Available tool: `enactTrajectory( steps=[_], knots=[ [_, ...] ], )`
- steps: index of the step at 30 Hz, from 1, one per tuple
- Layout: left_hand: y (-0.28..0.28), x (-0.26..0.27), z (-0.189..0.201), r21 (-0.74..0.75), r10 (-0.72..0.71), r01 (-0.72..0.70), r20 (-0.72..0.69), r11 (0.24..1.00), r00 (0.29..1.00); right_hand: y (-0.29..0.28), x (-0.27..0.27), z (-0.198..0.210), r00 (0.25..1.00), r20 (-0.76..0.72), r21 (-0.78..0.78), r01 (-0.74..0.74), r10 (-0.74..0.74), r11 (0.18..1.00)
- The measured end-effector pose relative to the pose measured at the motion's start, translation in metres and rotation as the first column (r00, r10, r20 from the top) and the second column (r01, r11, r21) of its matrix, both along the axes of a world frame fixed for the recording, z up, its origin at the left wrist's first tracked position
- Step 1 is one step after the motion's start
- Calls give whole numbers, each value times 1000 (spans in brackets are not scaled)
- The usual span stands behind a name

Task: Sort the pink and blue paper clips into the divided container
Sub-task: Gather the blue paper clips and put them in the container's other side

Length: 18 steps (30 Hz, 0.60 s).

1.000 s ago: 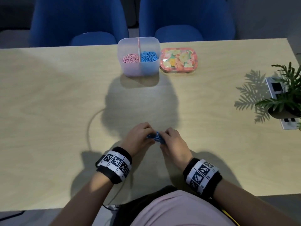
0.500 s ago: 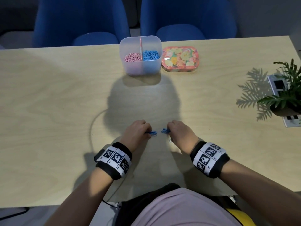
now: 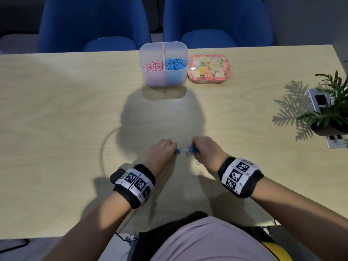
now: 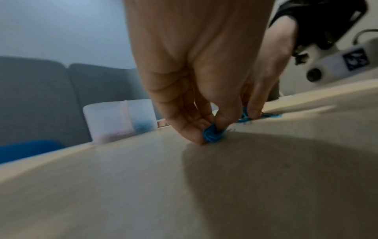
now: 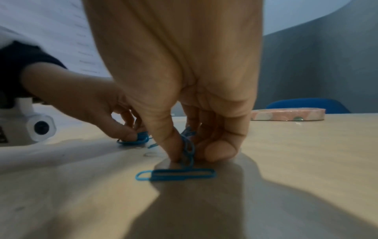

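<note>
Bench [image 3: 75, 119]: pale wood. Container [image 3: 163, 76]: far centre, divided; pink clips [image 3: 153, 66] left compartment, blue clips [image 3: 175, 63] right. Tin [image 3: 208, 71]: floral, just right of container. Left hand [image 3: 160, 153]: fingers [image 4: 224, 119] pinching blue bunch [image 4: 212, 135] on bench. Right hand [image 3: 206, 150]: fingers [image 5: 169, 142] pinching blue cluster [image 5: 189, 150]. Loose clip [image 5: 175, 175]: flat on bench beside right hand.

A: Setting?
B: Office, looks like a meeting room. Long light wood table [image 3: 56, 110], two blue chairs [image 3: 94, 25] pushed in on the far side.
A: Anything else?
B: Power socket panel [image 3: 320, 102] set into the tabletop, small potted plant [image 3: 331, 113] beside it, grey wall [image 5: 327, 64] behind. Clips [image 3: 175, 64] sorted in a tub [image 3: 163, 78].
</note>
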<state>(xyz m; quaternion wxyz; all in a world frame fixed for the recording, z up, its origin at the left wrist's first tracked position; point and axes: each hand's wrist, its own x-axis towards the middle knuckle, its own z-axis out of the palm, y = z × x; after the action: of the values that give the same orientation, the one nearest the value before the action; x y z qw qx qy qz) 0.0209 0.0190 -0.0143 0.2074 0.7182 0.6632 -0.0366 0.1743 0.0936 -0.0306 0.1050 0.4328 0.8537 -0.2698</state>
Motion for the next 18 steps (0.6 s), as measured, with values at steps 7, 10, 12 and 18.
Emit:
enactTrajectory(
  steps=[7,10,12,18],
  knots=[
    [-1,-10,-8,-241,485,-437,616,867,622,13,18,0,960,-255,-198,69,-119,978],
    [9,-2,4,-498,637,-426,711,755,299,18,32,9,785,-372,-576,223,-496,786],
    [18,6,12,-675,747,-360,656,644,105,20,41,14,595,-342,-790,237,-727,566],
    [40,39,8,-547,615,-298,606,783,505,38,63,33,200,-48,-991,109,-979,71]
  ],
)
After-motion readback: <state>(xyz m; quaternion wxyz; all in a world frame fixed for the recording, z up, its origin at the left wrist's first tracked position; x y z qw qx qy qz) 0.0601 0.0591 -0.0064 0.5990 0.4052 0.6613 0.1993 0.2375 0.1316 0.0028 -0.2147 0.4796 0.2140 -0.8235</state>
